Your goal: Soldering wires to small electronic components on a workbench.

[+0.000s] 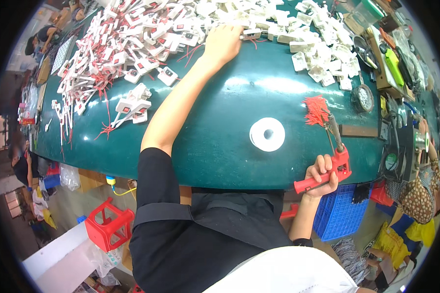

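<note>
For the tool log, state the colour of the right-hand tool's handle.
The handle is red, best seen in the head view.

OK so the heap of white plastic boxes with red wires (pixel 132 44) is covering the far left of the green table (pixel 205 132), and the pile of pale plastic casings (pixel 322 53) is spreading along the far right. The left grip (pixel 223 44) is sitting roughly between them. A white round spool (pixel 257 136) is lying nearer, left of the red wire bundle (pixel 316 110). A round metal tin (pixel 362 98) is sitting right of that bundle. Off the table, a red plastic stool (pixel 110 224) is standing left, a blue plastic crate (pixel 340 212) right.
</note>
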A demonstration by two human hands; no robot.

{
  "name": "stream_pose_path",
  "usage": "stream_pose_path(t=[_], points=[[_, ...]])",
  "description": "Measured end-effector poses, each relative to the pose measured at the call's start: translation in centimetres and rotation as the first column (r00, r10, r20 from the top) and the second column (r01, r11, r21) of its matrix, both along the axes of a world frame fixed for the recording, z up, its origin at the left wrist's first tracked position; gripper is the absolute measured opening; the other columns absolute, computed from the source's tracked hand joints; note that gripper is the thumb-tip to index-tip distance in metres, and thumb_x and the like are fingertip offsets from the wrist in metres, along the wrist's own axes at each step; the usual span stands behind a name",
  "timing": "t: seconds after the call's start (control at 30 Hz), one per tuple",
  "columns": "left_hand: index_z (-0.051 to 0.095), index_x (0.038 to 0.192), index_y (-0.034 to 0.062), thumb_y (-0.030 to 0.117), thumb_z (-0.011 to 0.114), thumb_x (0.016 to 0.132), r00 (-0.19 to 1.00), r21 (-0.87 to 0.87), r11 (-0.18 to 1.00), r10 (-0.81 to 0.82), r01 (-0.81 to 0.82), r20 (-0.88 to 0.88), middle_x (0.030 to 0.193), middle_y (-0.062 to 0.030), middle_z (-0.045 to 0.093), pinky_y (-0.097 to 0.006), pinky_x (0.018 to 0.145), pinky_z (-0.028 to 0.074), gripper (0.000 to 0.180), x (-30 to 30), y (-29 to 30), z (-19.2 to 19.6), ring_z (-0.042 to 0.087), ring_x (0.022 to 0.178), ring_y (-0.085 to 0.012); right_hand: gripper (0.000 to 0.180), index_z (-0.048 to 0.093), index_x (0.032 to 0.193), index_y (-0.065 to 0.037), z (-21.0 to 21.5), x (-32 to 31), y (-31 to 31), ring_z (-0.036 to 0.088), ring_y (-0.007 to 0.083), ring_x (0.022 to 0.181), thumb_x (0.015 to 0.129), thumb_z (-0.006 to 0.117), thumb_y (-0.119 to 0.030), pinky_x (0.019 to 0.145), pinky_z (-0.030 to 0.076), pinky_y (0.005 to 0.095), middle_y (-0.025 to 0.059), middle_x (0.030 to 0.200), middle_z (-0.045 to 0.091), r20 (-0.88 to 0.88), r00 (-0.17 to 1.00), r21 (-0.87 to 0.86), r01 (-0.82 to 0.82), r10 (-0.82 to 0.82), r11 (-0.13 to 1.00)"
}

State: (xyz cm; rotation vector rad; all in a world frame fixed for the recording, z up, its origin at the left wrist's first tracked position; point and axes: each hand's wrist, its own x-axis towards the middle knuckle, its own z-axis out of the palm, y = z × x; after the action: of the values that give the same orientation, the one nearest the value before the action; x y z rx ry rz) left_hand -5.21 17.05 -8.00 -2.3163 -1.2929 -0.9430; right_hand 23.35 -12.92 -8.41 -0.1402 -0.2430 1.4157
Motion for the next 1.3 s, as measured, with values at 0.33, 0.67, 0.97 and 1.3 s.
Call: stream_pose_path(t=[0.33,0.67,0.97,1.3], points=[[0.063,0.100,0.0044,0.015,0.062,0.084,0.925,-0.628,0.696,-0.364,0.348,0.108,0.090,-0.0109,0.061,-0.035,0.075,0.048,0.019,-1.4,-10.5,3.0,0.060,0.087,-0.0250,0.079,0.018,0.144,-0.014,-0.2,0.1,-0.3,0.041,0.0119,0.070,0.078,0.061,-0.006,0.049,0.047,0.0189,0.0051,0.081,0.043,-0.036,0.998,-0.036,0.056,-0.057,0.998],[0.064,0.097,0.0047,0.005,0.060,0.081,0.954,-0.411,0.878,-0.142,0.244,0.263,0.097,-0.0104,0.060,-0.035,0.080,0.047,0.018,-4.8,-9.8,4.2,0.059,0.092,-0.0264,0.077,0.021,0.143,-0.014,-0.7,0.2,-0.2,0.042,0.0110,0.071,0.078,0.062,-0.007,0.050,0.047,0.0185,0.0038,0.081,0.043,-0.024,0.998,-0.043,0.054,-0.055,0.998],[0.062,0.098,0.0062,-0.002,0.061,0.079,0.938,-0.383,0.856,-0.320,0.348,0.136,0.091,-0.0072,0.056,-0.032,0.071,0.047,0.021,-6.1,-12.3,3.3,0.057,0.085,-0.0228,0.046,0.042,0.118,-0.001,-0.1,-0.1,0.1,0.042,0.0110,0.074,0.077,0.062,-0.002,0.052,0.050,0.0190,0.0032,0.082,0.043,-0.036,0.999,-0.032,0.003,-0.004,0.999],[0.063,0.101,0.0109,0.007,0.067,0.073,0.891,-0.434,0.779,-0.375,0.453,0.257,0.098,-0.0071,0.057,-0.035,0.079,0.046,0.028,-5.0,-13.0,2.8,0.055,0.091,-0.0260,0.040,0.044,0.112,0.000,-0.1,0.1,0.1,0.042,0.0110,0.074,0.076,0.062,-0.003,0.052,0.050,0.0190,0.0028,0.083,0.043,-0.044,0.999,-0.039,-0.003,0.001,0.999]])
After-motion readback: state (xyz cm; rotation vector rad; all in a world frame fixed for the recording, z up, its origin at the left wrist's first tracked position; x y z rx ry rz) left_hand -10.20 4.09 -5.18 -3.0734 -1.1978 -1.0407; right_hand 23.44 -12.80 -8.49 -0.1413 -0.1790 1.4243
